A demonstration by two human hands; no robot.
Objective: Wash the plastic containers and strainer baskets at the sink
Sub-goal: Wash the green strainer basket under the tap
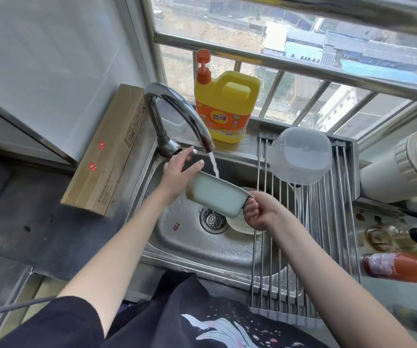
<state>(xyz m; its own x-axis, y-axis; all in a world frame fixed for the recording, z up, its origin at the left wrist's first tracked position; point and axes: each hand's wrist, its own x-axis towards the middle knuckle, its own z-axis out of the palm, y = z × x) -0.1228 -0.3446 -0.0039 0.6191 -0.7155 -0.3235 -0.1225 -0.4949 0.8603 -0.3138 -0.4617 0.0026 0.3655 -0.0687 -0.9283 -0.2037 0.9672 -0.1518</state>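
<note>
While right-hand fingers [251, 209] curl around one end of a pale container [215, 194] at frame centre, the left hand [177, 175] supports its other end with straight fingers. Faucet [174, 109] water strikes it above the sink [190, 242].

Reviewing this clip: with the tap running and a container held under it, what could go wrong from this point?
The right hand pinches the container only at one corner while the left hand lies open against its far end, so the wet plastic could slip into the sink. The water stream strikes near the tilted rim and may splash outward. Orange residue sits at the left corner, away from the stream, and might be left unrinsed.
</note>
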